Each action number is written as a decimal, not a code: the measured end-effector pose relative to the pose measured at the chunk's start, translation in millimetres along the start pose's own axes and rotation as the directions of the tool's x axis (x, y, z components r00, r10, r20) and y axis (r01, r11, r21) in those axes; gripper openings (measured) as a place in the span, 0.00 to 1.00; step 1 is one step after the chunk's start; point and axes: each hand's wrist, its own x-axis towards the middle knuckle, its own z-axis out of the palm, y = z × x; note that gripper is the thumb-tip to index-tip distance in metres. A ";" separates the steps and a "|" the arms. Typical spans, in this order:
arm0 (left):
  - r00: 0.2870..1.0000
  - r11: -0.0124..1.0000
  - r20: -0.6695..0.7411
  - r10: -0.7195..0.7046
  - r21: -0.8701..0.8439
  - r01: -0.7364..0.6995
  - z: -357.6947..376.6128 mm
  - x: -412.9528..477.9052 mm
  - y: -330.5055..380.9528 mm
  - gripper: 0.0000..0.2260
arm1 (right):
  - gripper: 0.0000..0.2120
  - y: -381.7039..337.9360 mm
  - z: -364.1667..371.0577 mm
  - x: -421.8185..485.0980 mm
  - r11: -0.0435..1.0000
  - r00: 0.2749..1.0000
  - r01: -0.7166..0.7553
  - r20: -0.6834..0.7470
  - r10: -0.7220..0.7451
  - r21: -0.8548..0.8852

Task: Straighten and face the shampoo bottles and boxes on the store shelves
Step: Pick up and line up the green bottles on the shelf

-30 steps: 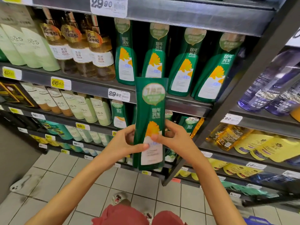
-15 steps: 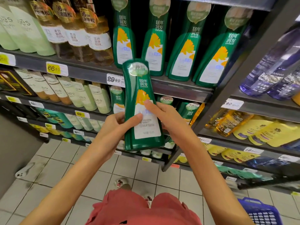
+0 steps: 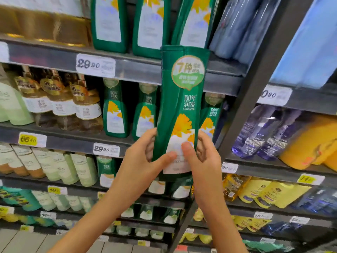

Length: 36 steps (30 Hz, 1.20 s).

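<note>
This is a shop, in the hair-care aisle of a supermarket or drugstore. Grey metal shelves (image 3: 54, 57) run in tiers from the top of the view down to a tiled floor (image 3: 27, 241), each tier packed with rows of the same product facing out: green shampoo bottles (image 3: 114, 110), amber pump bottles (image 3: 85, 108), pale green bottles (image 3: 82, 170), purple bottles (image 3: 255, 132) and yellow refill pouches (image 3: 269, 194). Printed price tags (image 3: 95, 65) reading 29.90 and yellow price tags (image 3: 32, 140) are clipped along the shelf edges.
</note>
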 end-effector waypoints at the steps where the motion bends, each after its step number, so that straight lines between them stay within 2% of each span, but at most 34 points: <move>1: 1.000 1.000 0.011 0.020 -0.018 -0.020 4.5 10.8 5.9 0.21 | 0.22 -9.1 0.0 8.6 0.999 0.998 0.045 -0.039 -0.045 -0.008; 4: 0.995 0.995 0.032 0.095 -0.022 -0.094 15.6 42.2 22.5 0.22 | 0.19 -34.0 0.5 33.9 0.990 0.979 0.139 -0.147 -0.138 -0.004; 9: 0.972 0.974 0.110 0.206 0.071 -0.214 26.4 86.9 56.1 0.18 | 0.09 -69.8 -2.5 73.7 0.983 0.944 0.163 -0.277 -0.179 -0.081; 13: 0.967 0.970 0.113 0.228 0.059 -0.236 31.2 117.7 77.2 0.13 | 0.11 -98.1 -2.4 101.2 0.961 0.935 0.177 -0.269 -0.231 -0.211; 17: 0.953 0.952 0.096 0.286 0.081 -0.294 35.2 140.1 91.4 0.16 | 0.12 -118.9 -5.0 122.2 0.912 0.953 0.181 -0.162 -0.255 -0.369; 20: 0.948 0.943 0.079 0.309 0.102 -0.316 41.4 149.5 93.7 0.19 | 0.11 -125.1 -7.8 132.2 0.890 0.952 0.196 -0.138 -0.273 -0.413; 24: 0.957 0.950 -0.005 0.291 0.123 -0.288 48.5 157.6 92.1 0.18 | 0.11 -124.4 -5.8 140.8 0.902 0.933 0.207 -0.200 -0.298 -0.378; 28: 0.936 0.917 -0.068 0.346 0.236 -0.322 51.1 167.0 96.1 0.17 | 0.12 -123.6 -0.7 149.3 0.911 0.894 0.245 -0.286 -0.345 -0.332; 30: 0.913 0.887 -0.109 0.393 0.307 -0.345 48.6 171.0 98.1 0.18 | 0.16 -122.2 4.1 155.1 0.904 0.865 0.254 -0.338 -0.371 -0.343; 33: 0.901 0.847 -0.092 0.424 0.394 -0.358 45.0 174.4 99.4 0.18 | 0.20 -117.9 7.1 163.6 0.894 0.843 0.265 -0.365 -0.396 -0.361; 36: 0.915 0.888 -0.112 0.388 0.311 -0.338 44.7 175.7 96.2 0.17 | 0.20 -113.8 6.5 170.9 0.884 0.822 0.285 -0.380 -0.424 -0.371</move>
